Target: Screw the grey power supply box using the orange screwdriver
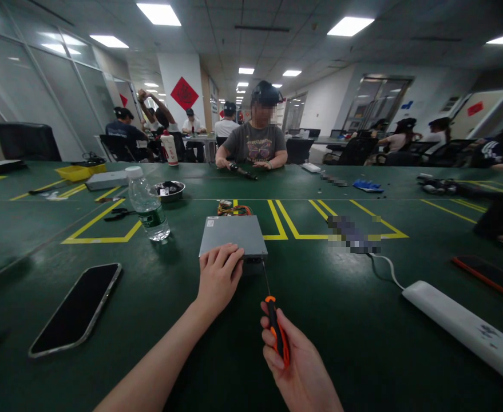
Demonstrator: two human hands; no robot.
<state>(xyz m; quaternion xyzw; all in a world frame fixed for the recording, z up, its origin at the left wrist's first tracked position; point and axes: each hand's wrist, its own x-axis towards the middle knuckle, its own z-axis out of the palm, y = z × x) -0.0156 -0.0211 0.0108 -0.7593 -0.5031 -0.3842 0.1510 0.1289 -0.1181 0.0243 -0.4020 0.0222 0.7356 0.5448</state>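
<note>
A grey metal computer power supply (234, 232) lies flat on the green table, a bundle of coloured wires (236, 209) at its far side. My left hand (221, 269) grips its near edge at the left, fingers over the top face and the thumb near the front. In my right hand (289, 349) is a screwdriver with an orange and black handle (277, 329), fingers wrapped round it. Its thin shaft (266, 277) points away from me, and the tip reaches the right end of the unit's near side. Whether the tip sits in a screw is too small to tell.
Left of the unit stand a water bottle (150, 209) and a metal bowl (169, 190); nearer lies a phone (77, 309). A white power strip (461, 329) with a cable is at the right. Across the table sits a person (255, 143) handling a dark object.
</note>
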